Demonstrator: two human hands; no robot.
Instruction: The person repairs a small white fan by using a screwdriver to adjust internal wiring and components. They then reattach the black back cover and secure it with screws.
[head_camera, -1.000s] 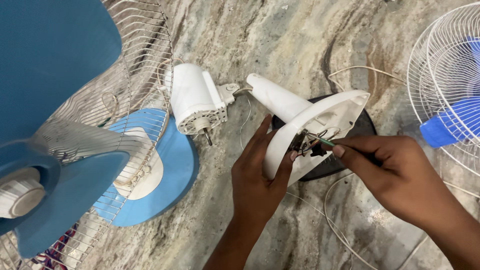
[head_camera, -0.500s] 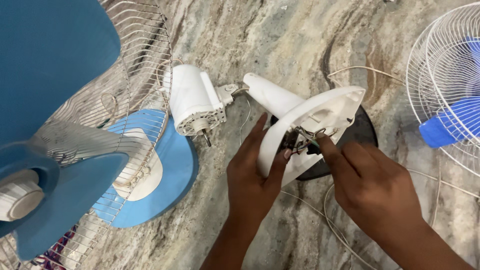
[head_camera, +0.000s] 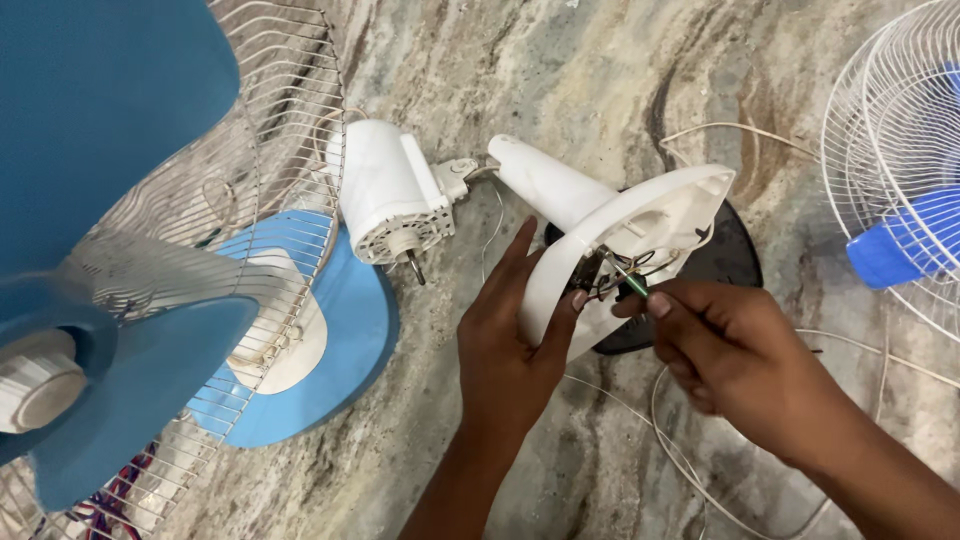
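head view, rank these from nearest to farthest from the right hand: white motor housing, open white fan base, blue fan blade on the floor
Measured from the right hand:
1. Open white fan base, just left of the fingertips, which reach its wires.
2. White motor housing, farther left, past the left hand.
3. Blue fan blade on the floor, farthest left, under the wire guard.

Packages, labels, signs, screens: none in view.
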